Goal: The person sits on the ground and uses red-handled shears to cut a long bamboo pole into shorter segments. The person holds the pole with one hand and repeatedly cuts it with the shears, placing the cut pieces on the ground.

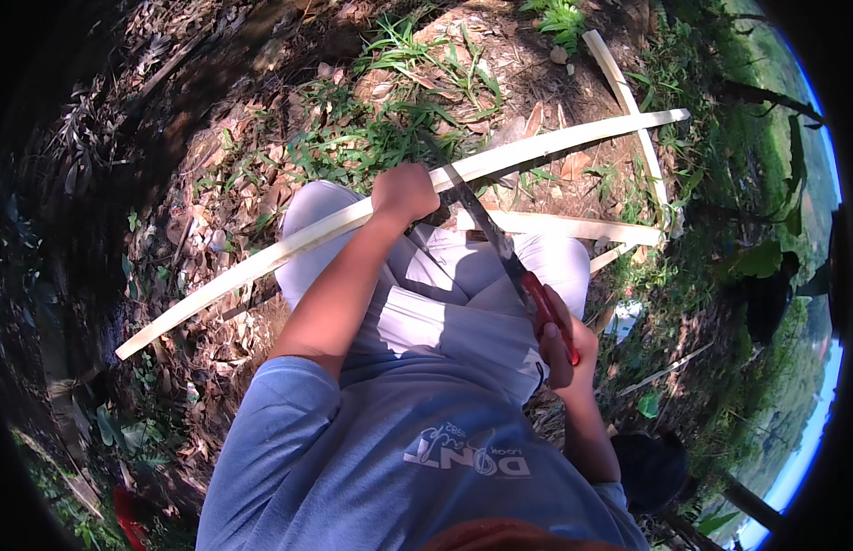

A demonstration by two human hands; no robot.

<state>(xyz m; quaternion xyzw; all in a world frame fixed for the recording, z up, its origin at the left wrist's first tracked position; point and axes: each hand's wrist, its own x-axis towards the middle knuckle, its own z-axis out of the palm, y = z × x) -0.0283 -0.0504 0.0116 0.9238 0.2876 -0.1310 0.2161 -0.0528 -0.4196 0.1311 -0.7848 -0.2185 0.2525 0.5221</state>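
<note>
A long pale wooden strip (247, 272) runs across my lap from the lower left to the upper right. My left hand (405, 195) is closed around it near its middle, above my knees. My right hand (564, 349), lower and to the right, grips the red handle (550, 315) of a handsaw. The dark saw blade (489, 227) points up and to the left, crossing the strip just right of my left hand. Whether its teeth have cut into the wood cannot be made out.
Another pale strip (619, 78) lies at the upper right, and a shorter piece (573, 226) sits beyond my right knee. Dry leaves cover the ground, with a grass clump (362, 138) ahead. A dark rounded object (651, 470) is by my right elbow. Greenery slopes away at the right.
</note>
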